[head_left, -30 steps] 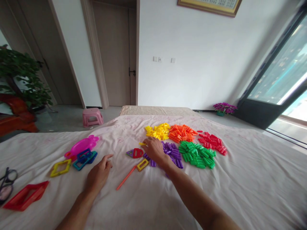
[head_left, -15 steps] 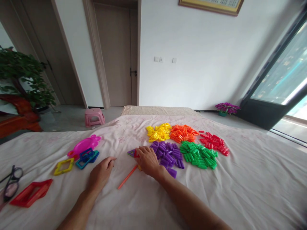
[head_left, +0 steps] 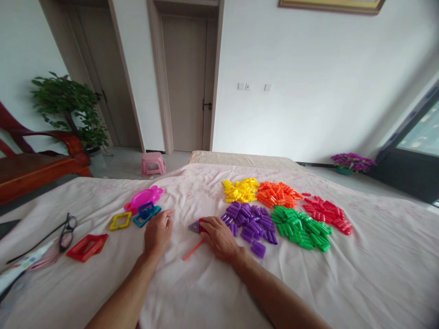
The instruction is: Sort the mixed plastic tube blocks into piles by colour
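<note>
My right hand (head_left: 220,238) rests low over a small group of triangular frame tiles, its fingers bent down onto a red tile (head_left: 203,224). A purple triangle tile (head_left: 194,225) with a greenish edge pokes out left of the fingertips. From under the palm an orange stick (head_left: 193,250) slants toward me. My left hand (head_left: 158,232) holds nothing, thumb and fingers a little apart, just right of the blue and teal square frame tiles (head_left: 147,213). Purple plastic pieces (head_left: 250,220) lie heaped just right of my right hand.
Yellow (head_left: 241,189), orange (head_left: 278,194), green (head_left: 302,227) and red pieces (head_left: 327,214) lie in separate heaps. At left are a pink dish (head_left: 143,199), a yellow frame tile (head_left: 120,214), red frame tiles (head_left: 82,253) and eyeglasses (head_left: 66,233). The cloth (head_left: 192,297) is wrinkled.
The view has swung left, so everything sits further right in the picture. My right hand stays at the triangle tiles, and less of the orange stick shows. My left hand remains beside the square tiles.
</note>
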A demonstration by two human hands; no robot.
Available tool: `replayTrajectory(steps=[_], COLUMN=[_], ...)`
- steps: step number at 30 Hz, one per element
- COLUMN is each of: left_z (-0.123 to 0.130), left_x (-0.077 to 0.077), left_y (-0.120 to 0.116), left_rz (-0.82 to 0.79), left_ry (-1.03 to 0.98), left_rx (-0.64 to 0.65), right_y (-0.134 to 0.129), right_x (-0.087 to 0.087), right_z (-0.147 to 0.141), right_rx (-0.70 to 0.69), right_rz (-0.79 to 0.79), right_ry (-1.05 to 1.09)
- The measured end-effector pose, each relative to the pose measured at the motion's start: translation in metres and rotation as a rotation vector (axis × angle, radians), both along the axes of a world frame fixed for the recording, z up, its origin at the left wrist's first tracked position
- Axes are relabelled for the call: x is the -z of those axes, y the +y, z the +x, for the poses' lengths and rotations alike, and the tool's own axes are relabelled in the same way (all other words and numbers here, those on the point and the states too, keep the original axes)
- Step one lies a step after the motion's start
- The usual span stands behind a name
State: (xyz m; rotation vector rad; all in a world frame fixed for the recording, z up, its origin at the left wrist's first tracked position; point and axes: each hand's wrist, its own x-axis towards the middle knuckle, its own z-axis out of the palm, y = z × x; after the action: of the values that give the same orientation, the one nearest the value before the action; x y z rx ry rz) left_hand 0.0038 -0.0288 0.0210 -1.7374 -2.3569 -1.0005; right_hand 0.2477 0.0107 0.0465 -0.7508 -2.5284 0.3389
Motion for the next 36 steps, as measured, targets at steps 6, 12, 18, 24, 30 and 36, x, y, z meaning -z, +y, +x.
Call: replayTrajectory(steps=[6,12,18,24,30,36], left_z=[-0.011,-0.024,-0.034,-0.033,-0.010,0.017], left_x=[-0.008,-0.006,-0.003,-0.001,-0.001,0.004], left_y=[-0.005,-0.007,-0.007,-0.001,0.010,0.023], left_rz=[0.036,-0.027,-0.070,-0.034,0.040,0.163], left_ry=[0.104,0.122,0.156,0.078,-0.113,-0.457], left_rx=[-0.274,-0.451,-0.366,-0.285,0.132,0.336], right_y=[0.002,0.003,0.003,0.002,0.003,0.007], right_x=[0.004,0.009,0.009,0.006,0.008,0.012], right_z=[-0.005,-0.006,-0.007,-0.007,-0.007,-0.006], right_rx=[0.017,0.051,0.072,0.068,0.077,0.085], right_rz=[0.008,0.015,0.028,0.015,0.004,0.026], right_ry=[0.024,0.022,0.010,0.020,0.033,0.008])
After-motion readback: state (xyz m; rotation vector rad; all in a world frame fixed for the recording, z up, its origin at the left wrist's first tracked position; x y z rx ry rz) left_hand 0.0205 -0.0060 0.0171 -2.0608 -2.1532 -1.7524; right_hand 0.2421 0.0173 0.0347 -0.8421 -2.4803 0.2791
